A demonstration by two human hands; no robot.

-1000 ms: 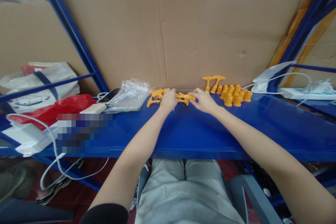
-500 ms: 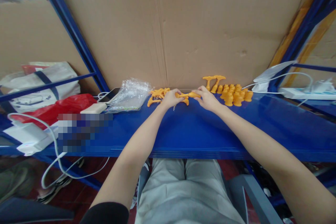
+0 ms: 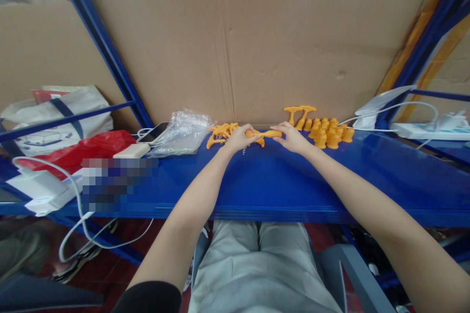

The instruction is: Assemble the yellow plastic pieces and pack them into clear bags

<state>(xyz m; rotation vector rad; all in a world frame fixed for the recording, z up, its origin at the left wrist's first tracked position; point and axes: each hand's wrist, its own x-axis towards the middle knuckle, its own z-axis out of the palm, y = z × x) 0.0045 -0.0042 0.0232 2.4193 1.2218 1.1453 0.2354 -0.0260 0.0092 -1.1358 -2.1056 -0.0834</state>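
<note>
Over the back of the blue shelf, an orange corkscrew (image 3: 257,134) spans the gap between my two hands. My left hand (image 3: 238,138) is closed around its handle end. The fingers of my right hand (image 3: 293,139) pinch the ribbed orange sleeve (image 3: 272,133) at the other end. The two parts meet in line, lying roughly level; how deep one sits in the other I cannot tell. Beside and behind my left hand lies a pile of orange corkscrews (image 3: 216,143) with T-shaped handles, some metal spirals showing.
To the right, several orange sleeves (image 3: 332,139) stand in a cluster, with two upright T-handled corkscrews (image 3: 304,116) behind. Clear plastic bags (image 3: 181,134), a phone (image 3: 154,133), a red bag (image 3: 91,149) and white chargers (image 3: 40,186) with cables lie left. Cardboard (image 3: 293,34) backs the blue shelf (image 3: 271,186).
My right fingers have shifted slightly on the sleeve, and more of the orange piece shows between my hands. Both arms stay nearly in place.
</note>
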